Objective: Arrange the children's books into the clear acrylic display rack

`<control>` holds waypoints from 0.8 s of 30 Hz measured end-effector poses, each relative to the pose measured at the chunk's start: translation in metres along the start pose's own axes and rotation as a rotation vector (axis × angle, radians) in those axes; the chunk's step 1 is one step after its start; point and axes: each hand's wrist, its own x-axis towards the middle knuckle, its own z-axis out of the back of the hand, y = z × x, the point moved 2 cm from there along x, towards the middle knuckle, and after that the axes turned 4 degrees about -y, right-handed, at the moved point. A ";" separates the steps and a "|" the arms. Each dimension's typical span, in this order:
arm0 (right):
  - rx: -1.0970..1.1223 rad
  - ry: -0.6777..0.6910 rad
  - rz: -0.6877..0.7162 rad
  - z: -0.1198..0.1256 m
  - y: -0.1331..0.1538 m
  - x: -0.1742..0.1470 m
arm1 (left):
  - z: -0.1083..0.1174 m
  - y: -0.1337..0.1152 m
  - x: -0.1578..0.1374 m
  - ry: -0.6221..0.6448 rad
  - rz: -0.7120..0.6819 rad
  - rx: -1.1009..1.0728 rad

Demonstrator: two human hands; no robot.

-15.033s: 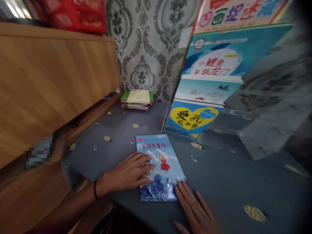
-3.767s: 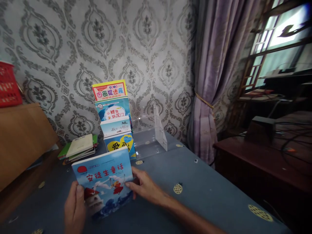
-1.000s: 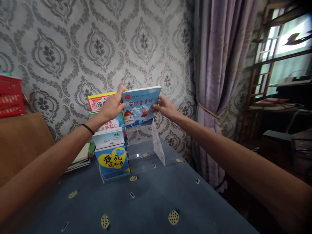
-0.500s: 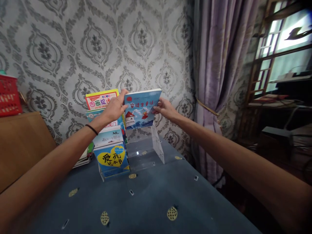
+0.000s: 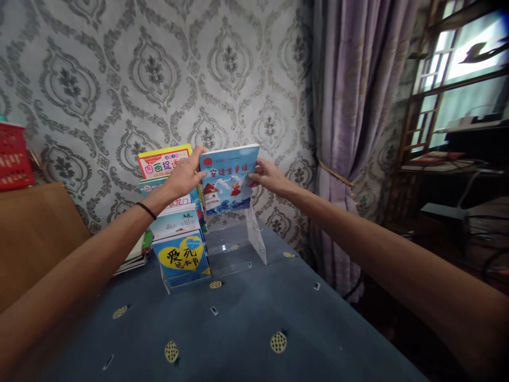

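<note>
Between my hands a blue picture book (image 5: 228, 183) with red title characters stands upright at the back right of a clear acrylic book rack (image 5: 257, 239). My left hand (image 5: 186, 172) grips its left edge, the thumb on the cover. On the right edge my right hand (image 5: 268, 175) pinches it, thumb in front and fingers partly hidden. Tiered books fill the rack's left half: a yellow-bordered book (image 5: 159, 163) at the back, a pale book (image 5: 177, 224) lower, and a blue book with a yellow heart (image 5: 183, 257) in front. My left forearm covers part of them.
A stack of books (image 5: 137, 254) lies left of the rack on the blue pineapple-print tablecloth (image 5: 234, 339). Farther left are a brown board-like surface (image 5: 40, 233) and a red plastic basket (image 5: 14, 156). Patterned wallpaper rises behind; a purple curtain (image 5: 350, 106) hangs at the right.
The blue picture book and both hands stay nearly in place, the book perhaps slightly lower against the rack. The whole view has shifted a little.
</note>
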 end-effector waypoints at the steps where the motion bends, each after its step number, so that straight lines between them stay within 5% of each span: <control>1: -0.004 -0.003 0.008 0.000 0.002 0.001 | 0.002 -0.001 0.001 -0.004 -0.003 0.002; 8: 0.014 -0.149 0.216 0.002 0.019 0.015 | 0.021 -0.011 0.018 -0.194 -0.121 0.122; 24: -0.061 -0.170 0.332 0.010 0.030 0.038 | 0.035 -0.005 0.038 -0.278 -0.229 0.141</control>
